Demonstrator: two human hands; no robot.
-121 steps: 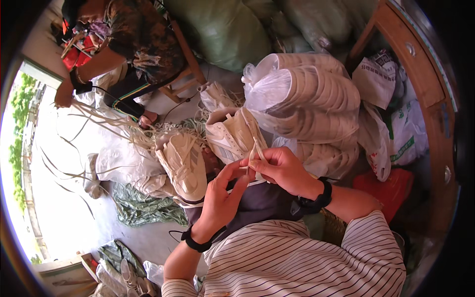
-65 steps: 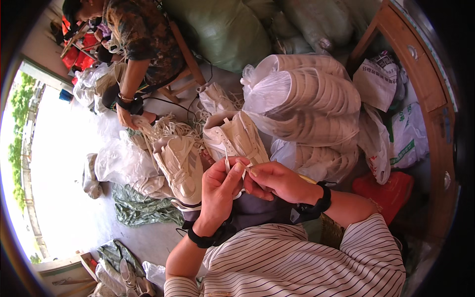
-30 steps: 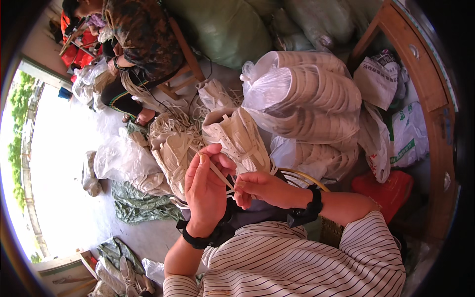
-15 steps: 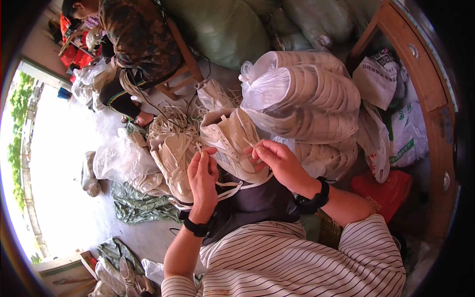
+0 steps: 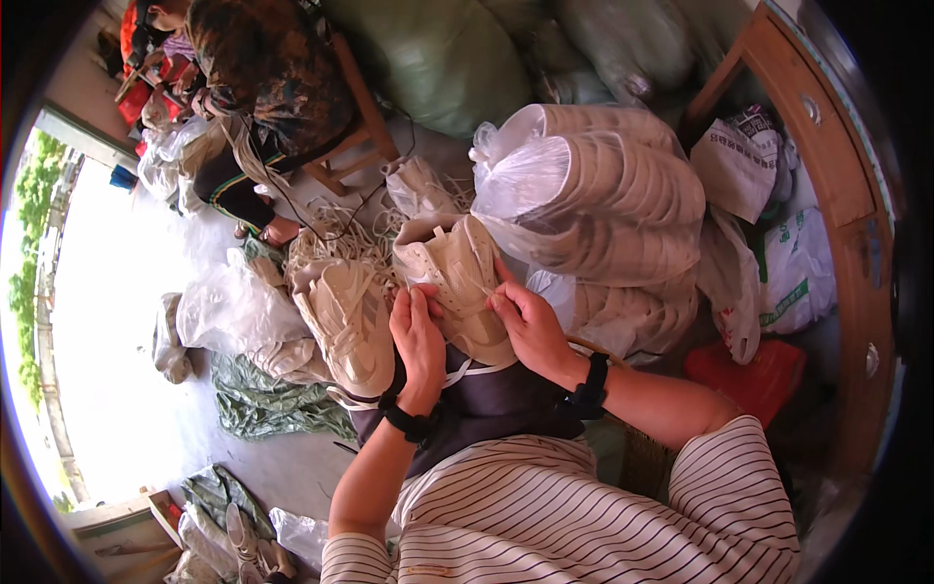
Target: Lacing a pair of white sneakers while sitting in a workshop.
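A beige sneaker (image 5: pixel 477 326) rests on my lap, toe toward me, between my hands. My right hand (image 5: pixel 533 329) is at its right side, thumb and fingers pinching a pale shoelace (image 5: pixel 489 290) beside the eyelets. Against the shoe's left side, my left hand (image 5: pixel 418 336) is closed in a pinch on a lace, mostly hidden by the fingers. A lace loop (image 5: pixel 467 371) hangs below the toe. To the left lies a second beige sneaker (image 5: pixel 341 326), apart from my fingers.
Clear bags of stacked beige shoe parts (image 5: pixel 623 190) stand at the right. Loose laces (image 5: pixel 336 234) are heaped beyond the sneakers. A person in a camouflage top (image 5: pixel 268 73) sits far left on a wooden chair (image 5: pixel 365 92). A wooden table (image 5: pixel 856 263) lines the right.
Both hands have come in closer to the sneaker's sides. The sneaker has turned more upright, its toe now pointing toward me. The lace loop hangs shorter below it.
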